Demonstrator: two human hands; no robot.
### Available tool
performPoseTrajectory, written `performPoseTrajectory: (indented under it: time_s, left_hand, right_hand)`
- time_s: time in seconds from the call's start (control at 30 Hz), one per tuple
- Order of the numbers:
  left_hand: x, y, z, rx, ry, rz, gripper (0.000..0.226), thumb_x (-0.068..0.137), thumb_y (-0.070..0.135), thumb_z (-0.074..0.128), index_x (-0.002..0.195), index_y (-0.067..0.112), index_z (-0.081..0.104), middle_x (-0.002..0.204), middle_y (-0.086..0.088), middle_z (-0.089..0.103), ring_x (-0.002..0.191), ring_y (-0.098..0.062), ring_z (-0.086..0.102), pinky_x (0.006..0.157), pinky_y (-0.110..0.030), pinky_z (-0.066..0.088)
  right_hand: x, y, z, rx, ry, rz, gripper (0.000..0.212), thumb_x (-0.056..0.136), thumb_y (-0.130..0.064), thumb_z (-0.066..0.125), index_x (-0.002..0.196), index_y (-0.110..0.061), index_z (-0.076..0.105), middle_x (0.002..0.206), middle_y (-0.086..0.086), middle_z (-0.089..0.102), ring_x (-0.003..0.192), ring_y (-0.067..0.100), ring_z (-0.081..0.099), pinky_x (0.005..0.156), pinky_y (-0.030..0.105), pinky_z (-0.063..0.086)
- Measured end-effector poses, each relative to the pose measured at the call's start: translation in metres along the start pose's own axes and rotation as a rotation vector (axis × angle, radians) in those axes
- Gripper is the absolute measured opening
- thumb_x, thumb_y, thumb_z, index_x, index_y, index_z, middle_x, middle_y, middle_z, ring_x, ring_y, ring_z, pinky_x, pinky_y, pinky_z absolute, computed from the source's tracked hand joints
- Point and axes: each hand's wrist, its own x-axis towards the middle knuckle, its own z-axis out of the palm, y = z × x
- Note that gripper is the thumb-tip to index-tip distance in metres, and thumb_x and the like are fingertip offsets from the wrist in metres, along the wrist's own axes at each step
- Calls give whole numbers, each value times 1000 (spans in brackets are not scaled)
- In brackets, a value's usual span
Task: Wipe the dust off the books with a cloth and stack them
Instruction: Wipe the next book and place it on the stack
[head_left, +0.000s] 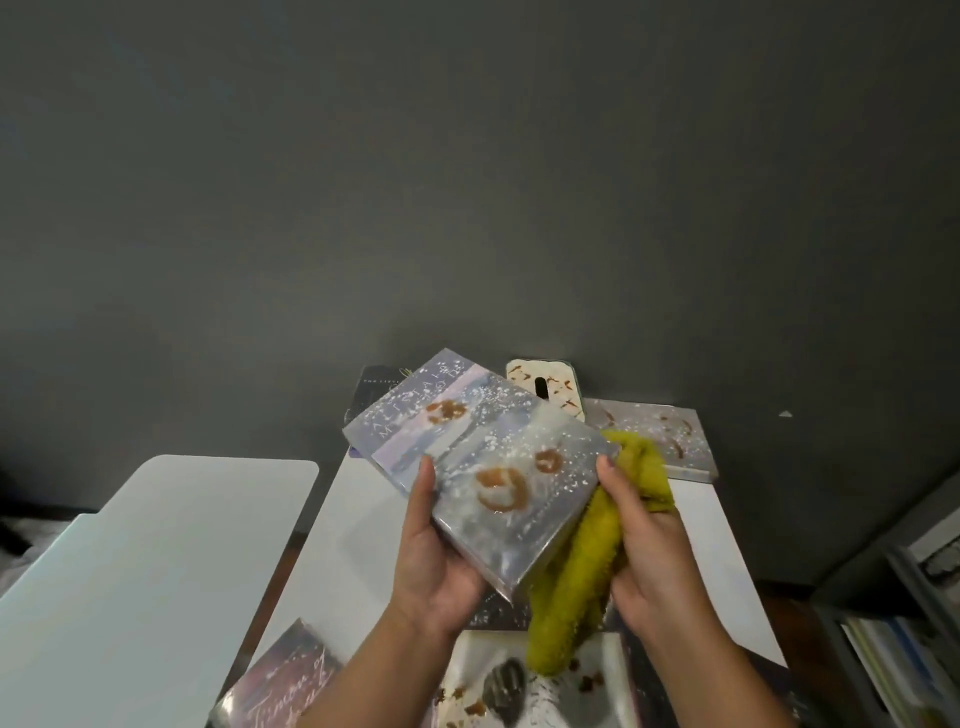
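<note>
My left hand (434, 561) grips a glossy silver-grey book (493, 467) from below, thumb on its cover, holding it tilted above the white table (358, 519). White specks and brown ring stains cover the book. My right hand (641, 525) holds a yellow-green cloth (582, 571) against the book's right edge; the cloth hangs down below it. Other stained books lie around: a cream one (545, 387) and a grey one (660, 431) at the far end, a dark one (374, 389) behind the held book, a purple one (283, 680) and a white one (493, 680) near me.
A second white tabletop (145, 561) stands to the left with a gap between it and the book table. A dark grey wall (467, 182) rises right behind the tables. A shelf with books (904, 623) stands at the lower right.
</note>
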Motion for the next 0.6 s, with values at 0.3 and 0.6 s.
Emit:
performPoseTrajectory:
  time_s: [0.3, 0.6]
  left_hand:
    - [-2, 12, 6, 98, -79, -32, 72, 66, 37, 84, 123, 0, 61, 126, -28, 57, 116, -40, 56, 100, -57, 43]
    - [-3, 18, 5, 116, -45, -72, 96, 63, 44, 84, 140, 4, 44, 144, -25, 40, 132, -38, 41, 104, -58, 37]
  right_hand:
    - [6, -10, -21, -213, 10, -106, 39, 89, -40, 55, 127, -31, 52, 116, 9, 63, 103, 30, 62, 78, 43, 53]
    - [-8, 2, -17, -1088, -66, -777, 40, 84, -21, 62, 118, -38, 51, 113, -10, 48, 104, 1, 49, 72, 5, 36]
